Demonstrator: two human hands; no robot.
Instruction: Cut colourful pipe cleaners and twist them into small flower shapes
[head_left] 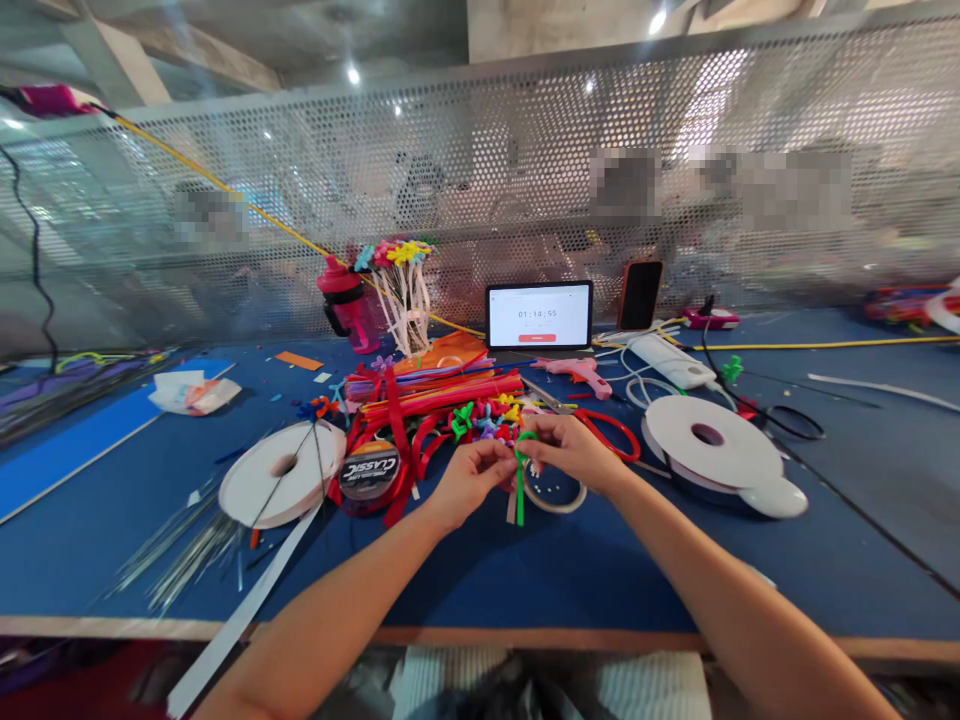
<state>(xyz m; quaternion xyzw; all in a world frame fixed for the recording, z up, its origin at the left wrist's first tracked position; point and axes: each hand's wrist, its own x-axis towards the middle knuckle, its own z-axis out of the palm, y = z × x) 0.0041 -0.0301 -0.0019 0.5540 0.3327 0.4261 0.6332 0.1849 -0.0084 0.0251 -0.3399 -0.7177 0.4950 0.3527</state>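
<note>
Head view, and both hands are low and centre, working close together. The left hand (471,478) is curled nearly shut, pinching the green pipe cleaner (519,488), and the right hand (571,450) is just as closed, gripping it up at the small green loop (526,437). The stem hangs down between them, above a ring of clear tape (553,497) on the blue table (480,580). One thing to watch: if either pinch loosens, that springy wire could uncoil and the loop could lose its shape. Right behind the knuckles sits a heap of small pipe-cleaner flowers (487,420) against a bundle of red pipe cleaners (442,395), and a sudden tug could snag them and scatter the pile. Red-handled scissors (609,435) lie just beyond the right hand, so a careless reach could knock them, and the pink glue gun (574,375) behind them could burn a hand if it's hot. Upper centre, a tablet (538,314) shows 01:14:55, and rushing against it could invite any of these slips.
</note>
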